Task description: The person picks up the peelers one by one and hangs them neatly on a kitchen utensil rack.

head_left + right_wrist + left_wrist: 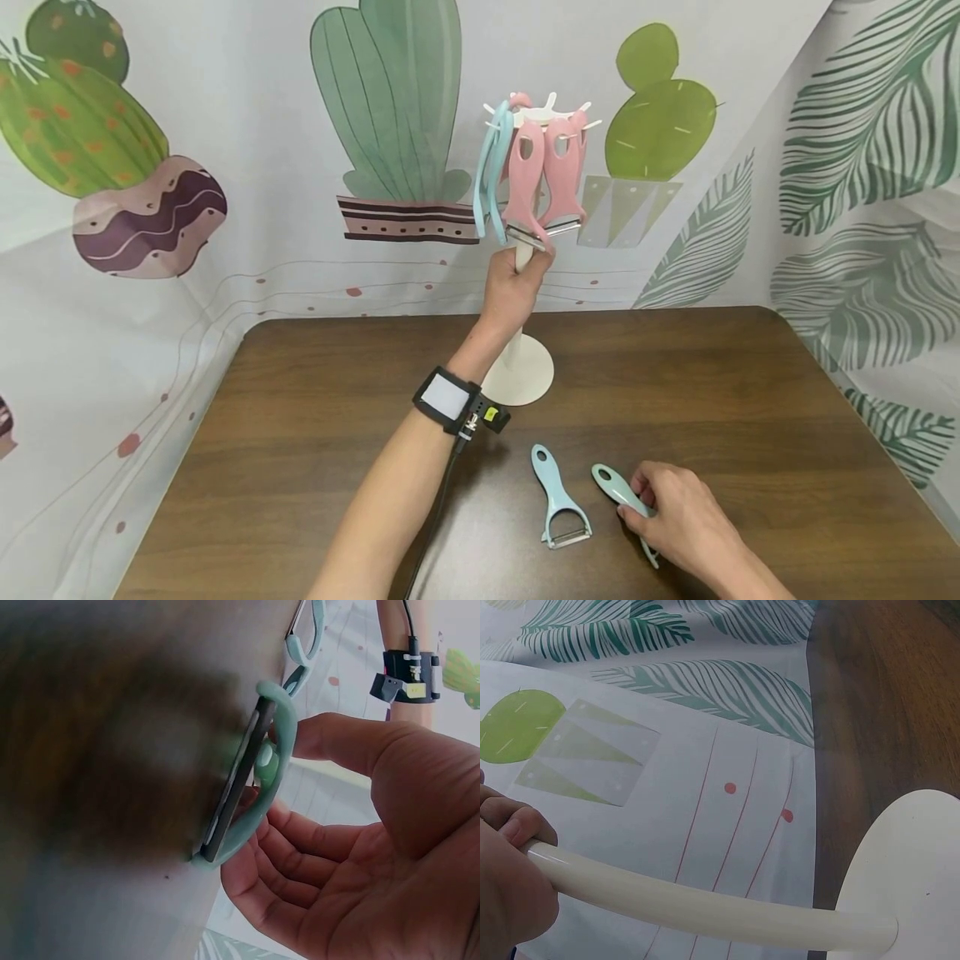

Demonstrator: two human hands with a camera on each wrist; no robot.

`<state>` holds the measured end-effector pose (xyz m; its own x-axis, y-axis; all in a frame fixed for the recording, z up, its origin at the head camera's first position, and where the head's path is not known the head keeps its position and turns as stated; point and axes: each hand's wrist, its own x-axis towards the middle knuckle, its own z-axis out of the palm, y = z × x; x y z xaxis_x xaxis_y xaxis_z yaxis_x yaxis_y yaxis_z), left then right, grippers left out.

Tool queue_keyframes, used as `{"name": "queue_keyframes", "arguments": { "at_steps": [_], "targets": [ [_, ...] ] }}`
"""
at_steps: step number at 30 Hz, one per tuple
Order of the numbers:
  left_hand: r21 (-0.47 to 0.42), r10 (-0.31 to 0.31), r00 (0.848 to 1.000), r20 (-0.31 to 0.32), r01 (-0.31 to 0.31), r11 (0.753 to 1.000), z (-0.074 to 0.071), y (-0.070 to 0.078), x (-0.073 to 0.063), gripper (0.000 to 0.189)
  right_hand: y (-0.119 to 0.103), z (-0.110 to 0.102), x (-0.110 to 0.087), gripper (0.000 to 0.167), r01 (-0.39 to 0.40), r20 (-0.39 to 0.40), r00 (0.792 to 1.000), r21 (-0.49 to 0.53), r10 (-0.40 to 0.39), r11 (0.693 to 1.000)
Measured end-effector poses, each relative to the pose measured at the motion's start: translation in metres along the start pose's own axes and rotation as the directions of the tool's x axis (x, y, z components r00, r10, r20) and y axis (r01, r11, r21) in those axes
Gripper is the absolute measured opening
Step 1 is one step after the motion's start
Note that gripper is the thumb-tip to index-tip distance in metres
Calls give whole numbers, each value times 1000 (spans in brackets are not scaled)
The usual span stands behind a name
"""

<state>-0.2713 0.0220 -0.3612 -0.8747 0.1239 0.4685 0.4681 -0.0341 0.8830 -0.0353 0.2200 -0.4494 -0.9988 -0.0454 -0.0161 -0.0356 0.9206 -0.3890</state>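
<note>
My left hand [510,292] grips the pole of a white stand [522,377], just under its hooked top. In the left wrist view the fingers wrap round the pole [667,892] above the round base. Pink peelers [527,175] and light blue peelers [495,167] hang from the hooks. At the lower right, my right hand [686,517] pinches a pale green peeler [617,487] between thumb and fingers, its handle pointing to the upper left. The right wrist view shows the peeler head [285,742] tilted close to the tabletop. Left of it lies a light blue peeler [552,483].
All this stands on a brown wooden table [322,417] against a backdrop [277,208] printed with cacti and leaves. A wrist camera [450,396] with a black cable sits on the left forearm, the cable running down over the table.
</note>
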Motion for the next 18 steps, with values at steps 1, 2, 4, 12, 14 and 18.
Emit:
{"name": "queue_keyframes", "arguments": {
  "at_steps": [1, 2, 4, 12, 14, 18],
  "targets": [
    [0, 1, 1000, 0, -1, 1000, 0, 0, 0, 48, 0, 0, 0, 26, 4, -5, 1000, 2, -4, 1000],
    [-1, 2, 1000, -1, -2, 1000, 0, 0, 0, 48, 0, 0, 0, 26, 9, -9, 1000, 3, -9, 1000],
    [0, 5, 1000, -2, -5, 1000, 0, -1, 0, 48, 0, 0, 0, 26, 15, -16, 1000, 4, -15, 1000],
    [10, 8, 1000, 5, -8, 1000, -1, -1, 1, 49, -1, 0, 1, 25, 22, -27, 999, 16, -21, 1000],
    [13, 8, 1000, 6, -8, 1000, -1, -1, 1, 49, -1, 0, 1, 25, 27, -28, 999, 21, -27, 999],
    [10, -1, 1000, 9, 0, 1000, -1, -1, 2, 49, -2, -2, 2, 25, 37, -35, 999, 28, -36, 999]
  ]
}}
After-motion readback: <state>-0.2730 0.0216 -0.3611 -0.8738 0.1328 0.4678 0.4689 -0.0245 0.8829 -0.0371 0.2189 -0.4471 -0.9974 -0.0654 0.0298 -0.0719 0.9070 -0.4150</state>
